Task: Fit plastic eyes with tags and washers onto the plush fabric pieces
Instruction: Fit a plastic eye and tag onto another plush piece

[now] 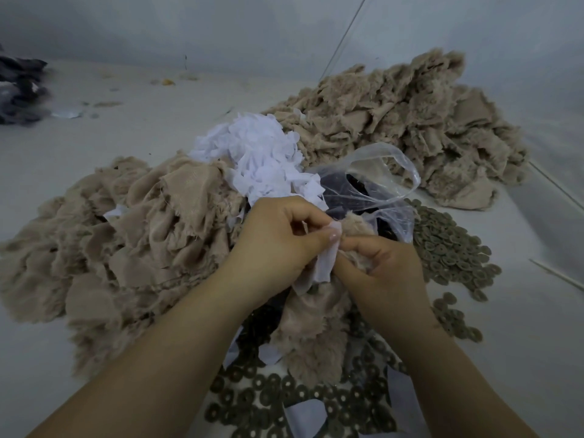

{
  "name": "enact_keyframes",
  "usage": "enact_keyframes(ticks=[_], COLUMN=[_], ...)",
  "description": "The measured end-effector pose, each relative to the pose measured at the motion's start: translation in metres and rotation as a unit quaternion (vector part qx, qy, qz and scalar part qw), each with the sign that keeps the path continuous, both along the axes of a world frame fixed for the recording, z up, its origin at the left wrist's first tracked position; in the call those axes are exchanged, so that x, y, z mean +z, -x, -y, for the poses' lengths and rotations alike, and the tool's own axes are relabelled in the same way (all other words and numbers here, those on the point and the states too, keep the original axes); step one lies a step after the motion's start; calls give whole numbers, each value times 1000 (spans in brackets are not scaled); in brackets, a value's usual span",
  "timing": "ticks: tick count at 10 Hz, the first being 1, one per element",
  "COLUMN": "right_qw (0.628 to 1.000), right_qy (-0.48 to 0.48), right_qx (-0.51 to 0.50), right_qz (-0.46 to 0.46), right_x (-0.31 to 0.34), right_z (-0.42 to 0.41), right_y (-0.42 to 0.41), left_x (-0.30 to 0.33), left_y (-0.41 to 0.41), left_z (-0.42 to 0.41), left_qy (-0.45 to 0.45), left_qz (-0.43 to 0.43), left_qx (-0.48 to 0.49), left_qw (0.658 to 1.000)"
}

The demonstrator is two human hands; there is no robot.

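Both hands met at the centre of the view. The left hand [278, 245] pinched a white tag [325, 263] between thumb and curled fingers, while the right hand [385, 267] clenched around a plush piece [319, 336] that hung toward six o'clock. The plastic eye was hidden. Washers [448, 245] lay at three o'clock — the tag, being limp, could slip off before a washer locked it.

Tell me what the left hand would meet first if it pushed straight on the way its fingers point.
Probably the right hand: the left hand points rightward, pinching the white tag against the plush piece both hands hold. Depth is unclear.
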State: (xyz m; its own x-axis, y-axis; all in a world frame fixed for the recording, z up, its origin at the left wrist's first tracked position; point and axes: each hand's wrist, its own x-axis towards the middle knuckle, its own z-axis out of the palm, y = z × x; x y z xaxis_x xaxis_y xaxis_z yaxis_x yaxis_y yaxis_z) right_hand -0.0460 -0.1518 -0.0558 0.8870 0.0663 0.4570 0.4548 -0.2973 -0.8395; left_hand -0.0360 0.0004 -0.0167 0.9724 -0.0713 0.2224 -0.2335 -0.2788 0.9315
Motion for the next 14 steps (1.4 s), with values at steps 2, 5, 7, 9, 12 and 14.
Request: enact_keyframes(ticks=[2, 5, 7, 9, 12, 14], right_qw=[996, 993, 995, 996, 996, 994], right_qy=[-27, -30, -35, -38, -7, 6], right_qx=[-65, -63, -45, -38, -17, -48], right_qz=[-55, -97, -79, -77, -90, -100], right_x=[-2, -2, -1, -2, -8, -6], right_z=[7, 6, 4, 5, 9, 6], right_y=[-7, -7, -6, -8, -11, -11], left_x=[15, 7, -2, -5, 4, -3], left_y=[14, 18, 16, 15, 16, 20], left_z=[-15, -4, 0, 1, 7, 5], left_qy=[105, 149, 163, 200, 345, 234], left_qz=[-67, -128, -149, -175, -59, 8], left_qx=[-104, -60, -38, -70, -113, -141], left_qw=[987, 979, 974, 961, 930, 962])
